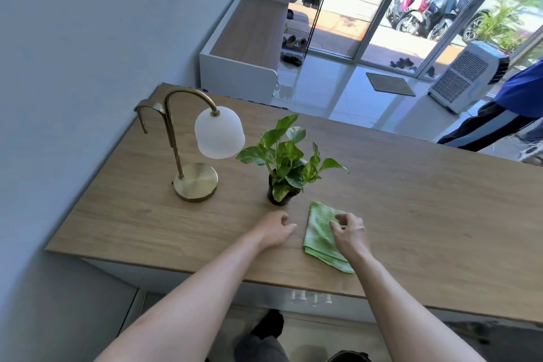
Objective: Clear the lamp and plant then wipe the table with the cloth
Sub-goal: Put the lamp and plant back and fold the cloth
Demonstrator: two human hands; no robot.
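Note:
A brass lamp (195,182) with a white frosted shade stands on the left part of the wooden table (411,214). Right of it stands a leafy plant (282,167) in a small black pot. A folded green cloth (320,235) lies flat just in front of the pot, to the right. My left hand (276,229) hovers over the table just in front of the pot, fingers loosely curled, holding nothing. My right hand (349,232) is over the cloth's right side with its fingers spread, touching or nearly touching it.
A wall runs along the table's left side. Beyond the table stand a white cabinet (244,47), a shoe rack, an air cooler (467,76) and glass doors. A person in blue (499,114) stands at the far right past the table's edge.

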